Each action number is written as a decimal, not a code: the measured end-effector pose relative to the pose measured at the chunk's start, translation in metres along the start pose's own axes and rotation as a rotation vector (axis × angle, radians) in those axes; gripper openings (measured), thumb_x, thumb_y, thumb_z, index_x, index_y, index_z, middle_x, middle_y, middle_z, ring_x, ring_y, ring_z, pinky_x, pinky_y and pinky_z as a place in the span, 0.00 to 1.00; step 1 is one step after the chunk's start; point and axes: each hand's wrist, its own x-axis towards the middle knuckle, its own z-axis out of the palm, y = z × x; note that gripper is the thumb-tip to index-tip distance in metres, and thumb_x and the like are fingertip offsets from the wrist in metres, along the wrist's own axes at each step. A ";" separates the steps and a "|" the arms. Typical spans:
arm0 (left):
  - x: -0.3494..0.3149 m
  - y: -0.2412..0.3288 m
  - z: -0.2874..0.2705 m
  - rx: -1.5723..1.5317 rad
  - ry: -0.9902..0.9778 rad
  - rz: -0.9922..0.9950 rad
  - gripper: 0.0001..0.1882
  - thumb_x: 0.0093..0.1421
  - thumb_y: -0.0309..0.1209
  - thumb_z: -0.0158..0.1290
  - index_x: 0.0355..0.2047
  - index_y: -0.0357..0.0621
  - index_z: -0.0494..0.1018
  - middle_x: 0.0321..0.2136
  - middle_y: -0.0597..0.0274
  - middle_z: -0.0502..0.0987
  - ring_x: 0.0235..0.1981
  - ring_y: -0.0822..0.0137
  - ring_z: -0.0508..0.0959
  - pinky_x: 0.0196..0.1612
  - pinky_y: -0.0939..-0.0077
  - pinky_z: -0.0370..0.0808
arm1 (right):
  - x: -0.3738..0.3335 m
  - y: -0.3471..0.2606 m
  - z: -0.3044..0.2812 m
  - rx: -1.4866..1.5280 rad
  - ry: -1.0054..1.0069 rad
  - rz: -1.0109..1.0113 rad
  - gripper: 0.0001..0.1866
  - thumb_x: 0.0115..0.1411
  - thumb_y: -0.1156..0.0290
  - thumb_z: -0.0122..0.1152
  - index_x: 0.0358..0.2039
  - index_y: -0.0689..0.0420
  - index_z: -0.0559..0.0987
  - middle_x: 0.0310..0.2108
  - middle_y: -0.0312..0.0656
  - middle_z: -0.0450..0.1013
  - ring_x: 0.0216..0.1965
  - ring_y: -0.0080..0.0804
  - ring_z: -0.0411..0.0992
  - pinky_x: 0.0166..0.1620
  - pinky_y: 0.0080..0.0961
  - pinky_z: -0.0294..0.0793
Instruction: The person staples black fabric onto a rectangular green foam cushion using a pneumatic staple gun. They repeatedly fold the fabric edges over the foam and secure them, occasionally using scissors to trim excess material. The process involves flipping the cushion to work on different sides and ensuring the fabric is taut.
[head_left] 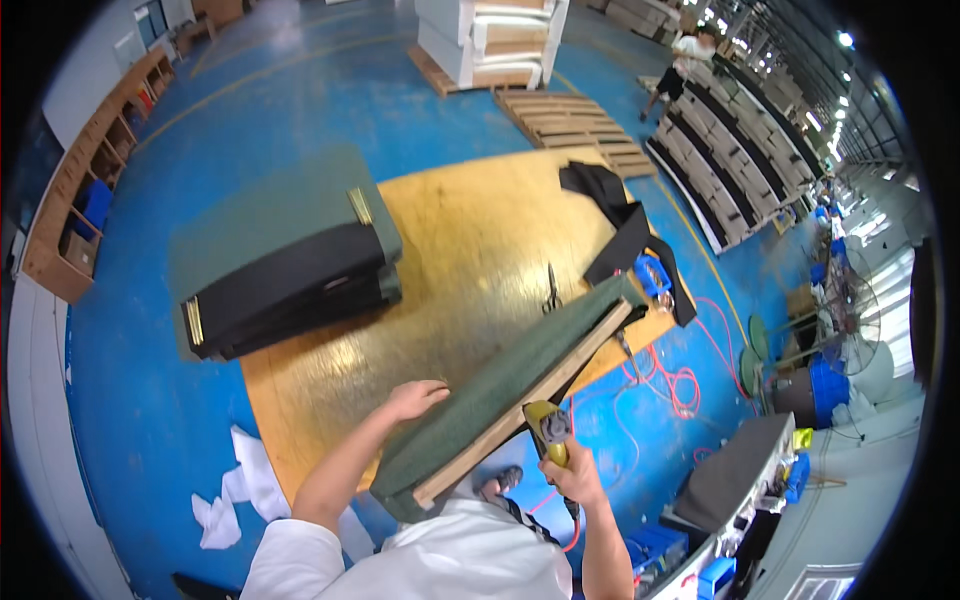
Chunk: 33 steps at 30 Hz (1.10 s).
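A long green fabric-covered piece [470, 400] stands on edge along the near side of the wooden worktable, with a bare wood rail [575, 365] facing right. My left hand [415, 399] rests against its far left side, fingers stretched out and holding nothing. In my right hand [575, 476] is a yellow air staple gun [547, 425], its nose at the wood rail; whether it touches cannot be told. A red hose hangs from its handle. Black scissors [552, 290] lie on the table beyond the green piece.
Green and black upholstered pieces [290, 225] are stacked on the table's left. Black fabric strips [625, 235] and a blue holder [653, 275] lie at its right end. A red hose [680, 390] coils on the floor. A person [690, 55] stands by stacked panels far right.
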 end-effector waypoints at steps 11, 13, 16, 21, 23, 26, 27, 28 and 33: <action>-0.102 0.024 0.034 -0.504 -0.168 0.238 0.36 0.78 0.55 0.32 0.78 0.51 0.47 0.78 0.54 0.46 0.79 0.54 0.45 0.78 0.60 0.42 | 0.000 -0.010 0.045 0.101 0.052 0.168 0.13 0.55 0.78 0.63 0.41 0.65 0.75 0.25 0.40 0.76 0.23 0.26 0.75 0.28 0.27 0.74; -0.122 0.021 0.039 -0.416 -0.098 0.220 0.34 0.78 0.53 0.34 0.78 0.53 0.49 0.78 0.53 0.47 0.78 0.51 0.47 0.78 0.59 0.44 | 0.002 -0.009 0.047 0.119 0.066 0.164 0.14 0.55 0.77 0.63 0.42 0.66 0.75 0.25 0.39 0.76 0.23 0.26 0.75 0.27 0.27 0.75; -0.150 0.027 0.034 -0.302 -0.037 0.146 0.33 0.77 0.51 0.38 0.77 0.55 0.51 0.77 0.55 0.49 0.77 0.47 0.51 0.76 0.56 0.51 | -0.014 -0.020 0.060 -0.135 0.086 0.145 0.14 0.54 0.75 0.65 0.40 0.66 0.77 0.22 0.46 0.76 0.24 0.30 0.76 0.30 0.32 0.76; -0.177 0.041 0.026 -0.111 0.010 0.038 0.33 0.75 0.50 0.45 0.74 0.53 0.57 0.75 0.57 0.57 0.72 0.44 0.62 0.71 0.53 0.63 | -0.055 -0.022 0.088 -0.137 -0.111 0.122 0.25 0.50 0.71 0.69 0.51 0.62 0.78 0.30 0.55 0.81 0.31 0.44 0.83 0.39 0.36 0.80; -0.181 0.035 0.031 -0.119 0.077 0.039 0.32 0.74 0.48 0.47 0.73 0.51 0.60 0.73 0.56 0.62 0.70 0.44 0.64 0.69 0.53 0.66 | -0.055 -0.038 0.097 -0.202 -0.226 0.123 0.31 0.50 0.71 0.70 0.57 0.61 0.76 0.34 0.59 0.81 0.37 0.55 0.83 0.41 0.38 0.81; -0.195 0.027 0.039 -0.216 0.197 0.052 0.30 0.72 0.44 0.52 0.70 0.47 0.65 0.70 0.53 0.67 0.69 0.44 0.66 0.69 0.54 0.67 | -0.049 -0.053 0.111 -0.258 -0.288 0.137 0.33 0.50 0.71 0.70 0.60 0.58 0.75 0.35 0.60 0.81 0.39 0.61 0.80 0.42 0.43 0.82; -0.199 0.027 0.040 -0.241 0.218 0.051 0.30 0.71 0.43 0.53 0.69 0.46 0.65 0.69 0.52 0.67 0.69 0.44 0.66 0.69 0.55 0.67 | -0.050 -0.047 0.114 -0.267 -0.293 0.125 0.33 0.51 0.71 0.70 0.59 0.57 0.75 0.35 0.59 0.81 0.39 0.61 0.80 0.42 0.43 0.82; -0.202 0.025 0.042 -0.265 0.239 0.051 0.30 0.70 0.41 0.54 0.69 0.45 0.66 0.68 0.51 0.68 0.69 0.44 0.67 0.69 0.55 0.67 | -0.052 -0.039 0.116 -0.280 -0.284 0.110 0.33 0.50 0.70 0.70 0.59 0.56 0.75 0.34 0.59 0.81 0.38 0.60 0.81 0.41 0.45 0.82; -0.214 0.008 0.052 -0.366 0.233 0.131 0.31 0.69 0.36 0.56 0.69 0.40 0.64 0.71 0.49 0.64 0.72 0.45 0.61 0.73 0.54 0.61 | -0.052 -0.040 0.122 -0.286 -0.269 0.083 0.32 0.50 0.70 0.70 0.58 0.57 0.75 0.31 0.58 0.80 0.35 0.61 0.80 0.39 0.46 0.82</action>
